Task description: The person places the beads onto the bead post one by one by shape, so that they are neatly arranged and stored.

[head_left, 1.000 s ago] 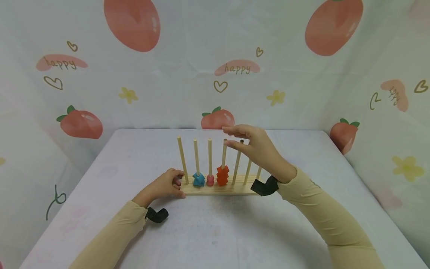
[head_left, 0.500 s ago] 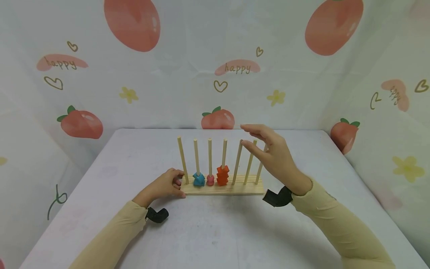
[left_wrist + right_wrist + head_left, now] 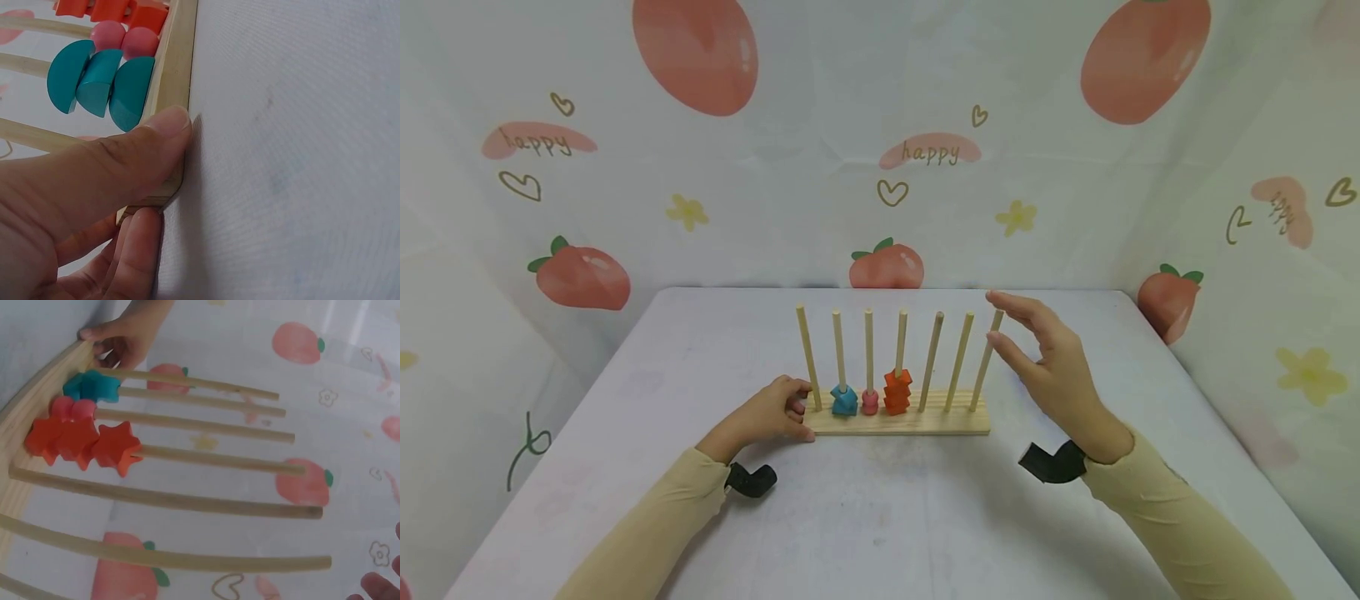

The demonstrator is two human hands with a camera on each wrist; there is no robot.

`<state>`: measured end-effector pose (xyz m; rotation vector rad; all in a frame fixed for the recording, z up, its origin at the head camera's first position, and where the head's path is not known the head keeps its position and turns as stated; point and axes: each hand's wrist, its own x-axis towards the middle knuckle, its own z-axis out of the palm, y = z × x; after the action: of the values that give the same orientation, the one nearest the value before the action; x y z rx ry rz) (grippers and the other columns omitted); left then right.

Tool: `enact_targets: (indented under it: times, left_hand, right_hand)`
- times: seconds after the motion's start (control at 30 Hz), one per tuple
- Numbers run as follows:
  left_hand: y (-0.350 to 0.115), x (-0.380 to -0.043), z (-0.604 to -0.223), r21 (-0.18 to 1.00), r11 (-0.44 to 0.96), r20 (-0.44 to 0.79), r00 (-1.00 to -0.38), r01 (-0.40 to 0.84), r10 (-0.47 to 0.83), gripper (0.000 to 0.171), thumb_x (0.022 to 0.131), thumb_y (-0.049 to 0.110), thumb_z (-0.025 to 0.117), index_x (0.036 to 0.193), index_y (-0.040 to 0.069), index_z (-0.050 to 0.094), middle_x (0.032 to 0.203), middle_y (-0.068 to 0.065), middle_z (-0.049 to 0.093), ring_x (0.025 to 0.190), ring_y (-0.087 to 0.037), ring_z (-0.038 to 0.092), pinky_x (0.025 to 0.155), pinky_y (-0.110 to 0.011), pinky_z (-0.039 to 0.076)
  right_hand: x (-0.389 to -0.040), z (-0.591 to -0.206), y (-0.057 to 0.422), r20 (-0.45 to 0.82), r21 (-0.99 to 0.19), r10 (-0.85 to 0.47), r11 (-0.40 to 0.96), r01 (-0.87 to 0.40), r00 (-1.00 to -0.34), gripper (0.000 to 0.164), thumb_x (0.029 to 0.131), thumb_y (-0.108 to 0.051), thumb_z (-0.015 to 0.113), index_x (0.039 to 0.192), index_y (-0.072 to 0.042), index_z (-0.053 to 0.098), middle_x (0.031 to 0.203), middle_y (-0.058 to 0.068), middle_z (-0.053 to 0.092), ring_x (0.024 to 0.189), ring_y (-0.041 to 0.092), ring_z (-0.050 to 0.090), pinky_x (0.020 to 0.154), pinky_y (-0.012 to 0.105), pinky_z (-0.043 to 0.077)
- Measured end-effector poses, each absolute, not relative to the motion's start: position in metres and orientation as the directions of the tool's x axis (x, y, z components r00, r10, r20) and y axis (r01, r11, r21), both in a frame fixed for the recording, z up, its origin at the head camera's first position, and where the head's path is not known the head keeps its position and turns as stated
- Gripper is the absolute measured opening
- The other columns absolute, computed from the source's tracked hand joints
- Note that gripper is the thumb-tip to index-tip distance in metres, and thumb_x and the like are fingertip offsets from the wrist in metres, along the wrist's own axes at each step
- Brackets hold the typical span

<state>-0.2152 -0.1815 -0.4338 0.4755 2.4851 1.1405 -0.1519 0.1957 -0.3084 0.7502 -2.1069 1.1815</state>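
A wooden peg stand (image 3: 951, 425) with several upright rods stands mid-table. My left hand (image 3: 767, 412) grips its left end; in the left wrist view the thumb (image 3: 150, 147) lies along the front edge and the fingers bend round the end. Blue half-round beads (image 3: 844, 402), two pink round beads (image 3: 869, 403) and orange star beads (image 3: 897, 392) are stacked low on three neighbouring rods. My right hand (image 3: 1060, 375) is raised by the top of the rightmost rod (image 3: 987, 362), thumb and fingers spread with nothing held. Only its fingertips (image 3: 381, 587) show in the right wrist view.
A white cloth covers the table (image 3: 880, 517), and a peach-printed curtain (image 3: 790, 208) hangs behind and at both sides. The leftmost rod (image 3: 808, 358) and the three on the right, such as the rod (image 3: 931, 362) beside the stars, carry no beads.
My right hand has moved right, from above the star-bead rod past the bare rods to the rightmost one, and slightly down. The left hand, stand and beads have stayed put.
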Motion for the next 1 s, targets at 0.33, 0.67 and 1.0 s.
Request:
enact_targets:
  times: [0.33,0.67,1.0]
  left_hand:
    - [-0.184,-0.215,-0.435,0.771,0.620,-0.193,-0.875,0.144,0.444,0.082,0.068,0.012,0.088,0.135,-0.010,0.045,0.116,-0.017,0.047,0.095,-0.020,0.056,0.082,-0.032,0.051]
    - [-0.183,-0.216,-0.435,0.772,0.619,-0.190,-0.874,0.148,0.447,0.083,0.068,0.011,0.089,0.135,-0.011,0.044,0.114,-0.017,0.047,0.093,-0.019,0.056,0.081,-0.032,0.051]
    - [-0.181,-0.215,-0.433,0.767,0.625,-0.194,-0.875,0.147,0.443,0.082,0.068,0.011,0.088,0.135,-0.010,0.045,0.113,-0.017,0.048,0.095,-0.020,0.056,0.082,-0.032,0.051]
  right_hand:
    - [-0.146,-0.322,0.222,0.713,-0.571,-0.095,0.494,-0.655,-0.694,0.048,0.082,0.014,0.065,0.128,0.002,0.057,0.127,0.016,0.061,0.120,0.010,0.055,0.103,0.015,0.039]
    - [-0.146,-0.342,0.251,0.655,-0.598,-0.045,0.579,-0.554,-0.754,0.048,0.086,0.007,0.067,0.132,-0.003,0.056,0.128,0.017,0.060,0.118,-0.006,0.050,0.101,0.009,0.036]
    - [-0.151,-0.360,0.283,0.567,-0.641,0.031,0.644,-0.417,-0.823,0.042,0.092,-0.007,0.065,0.134,-0.008,0.056,0.125,0.001,0.062,0.113,-0.014,0.049,0.096,0.003,0.035]
